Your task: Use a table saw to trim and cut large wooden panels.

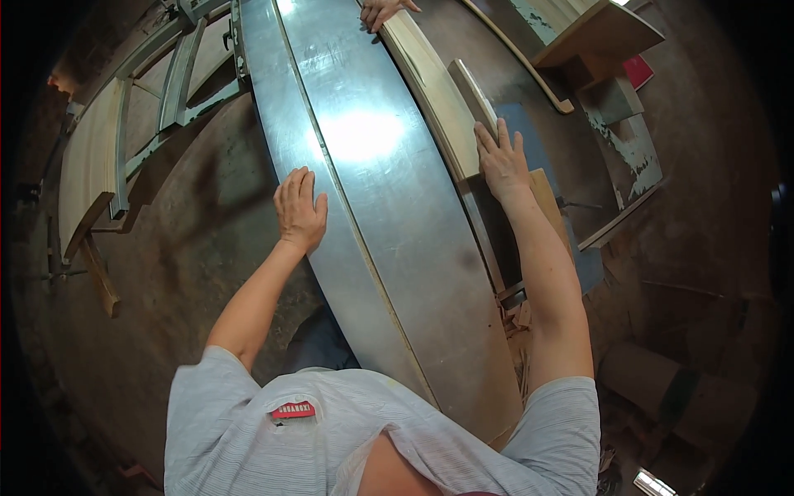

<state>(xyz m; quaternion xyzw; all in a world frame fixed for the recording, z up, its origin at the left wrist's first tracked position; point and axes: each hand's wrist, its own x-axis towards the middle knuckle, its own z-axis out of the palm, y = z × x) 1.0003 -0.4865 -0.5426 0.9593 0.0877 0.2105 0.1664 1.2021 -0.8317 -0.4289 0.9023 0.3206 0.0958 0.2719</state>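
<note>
Along the left edge of the metal counter (405, 240), the left hand (301, 211) rests palm down, fingers nearly straight and close together, with nothing visible in its hold. Beyond the counter's right edge, the right hand (503, 165) reaches forward, fingers spread, its tips at the near end of a short wooden strip (469, 88); whether it grips, I cannot tell. Between strip and counter lies a long pale board (432, 93), nearer the right hand, its long axis running lengthwise with the counter. Farthest off, a co-worker's hand (385, 11) is at the board's far end.
</note>
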